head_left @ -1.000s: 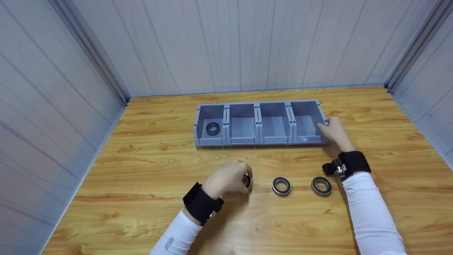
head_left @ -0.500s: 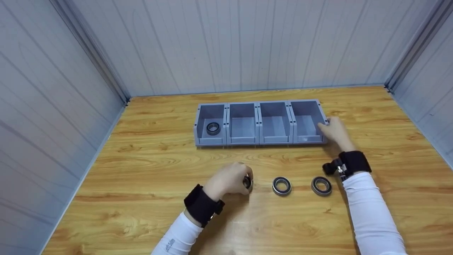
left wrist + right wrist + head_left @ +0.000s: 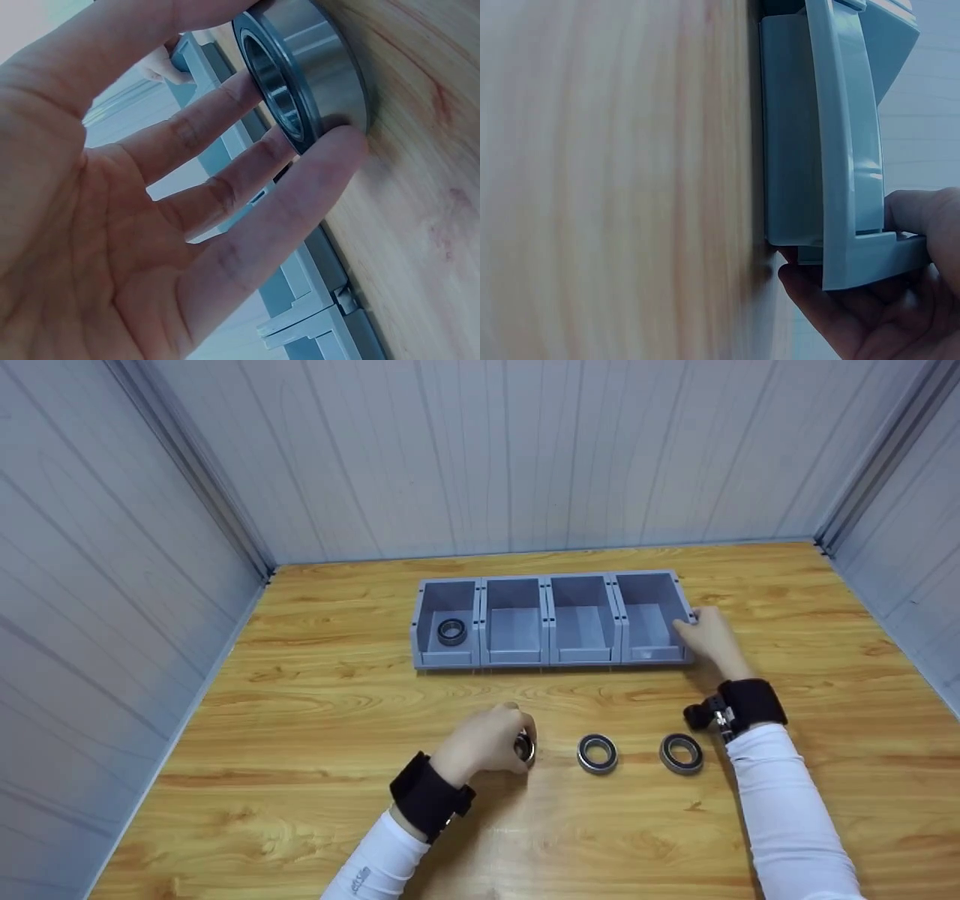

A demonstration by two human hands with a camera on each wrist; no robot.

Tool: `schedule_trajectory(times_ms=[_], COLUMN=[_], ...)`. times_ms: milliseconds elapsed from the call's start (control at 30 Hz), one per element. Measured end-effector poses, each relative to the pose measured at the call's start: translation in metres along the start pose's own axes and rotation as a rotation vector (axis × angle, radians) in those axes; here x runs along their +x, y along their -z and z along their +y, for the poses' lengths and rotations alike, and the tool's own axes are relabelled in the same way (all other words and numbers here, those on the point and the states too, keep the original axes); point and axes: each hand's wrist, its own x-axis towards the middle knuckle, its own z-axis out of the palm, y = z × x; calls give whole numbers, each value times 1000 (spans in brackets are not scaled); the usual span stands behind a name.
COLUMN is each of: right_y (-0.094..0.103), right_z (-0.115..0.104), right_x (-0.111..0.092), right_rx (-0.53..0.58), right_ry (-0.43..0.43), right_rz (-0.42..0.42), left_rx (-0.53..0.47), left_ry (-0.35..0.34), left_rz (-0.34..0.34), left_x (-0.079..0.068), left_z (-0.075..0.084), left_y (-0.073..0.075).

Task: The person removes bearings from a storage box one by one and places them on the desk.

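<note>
My left hand (image 3: 487,740) grips a ball bearing (image 3: 319,64) between thumb and fingers, close over the wooden table. In the left wrist view its dark seal and shiny steel outer ring show; in the head view my fingers cover much of it. My right hand (image 3: 711,641) holds the right side wall of the end bin in a row of grey bins (image 3: 514,658). The right wrist view shows the thumb inside that bin (image 3: 840,150) and the fingers curled outside and under its edge. Another bearing (image 3: 451,632) lies in the leftmost bin.
Two more bearings, a middle one (image 3: 597,754) and a right one (image 3: 681,754), lie flat on the wooden table (image 3: 300,697) to the right of my left hand. Pale panel walls (image 3: 540,457) stand behind the bins and on both sides.
Very little differs. The bearing in my left hand looks slightly turned, showing more of its bright ring. My right hand stays on the bin wall.
</note>
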Motion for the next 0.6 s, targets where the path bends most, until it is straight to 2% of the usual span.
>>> schedule_trajectory(times_ms=[600], right_y=[-1], right_z=[0], right_x=[0], right_rx=[4], right_ry=[-7], right_rz=[-10], left_rx=[15], left_ry=[2], left_rz=[18], left_x=[2], left_z=[-3], left_y=[-5])
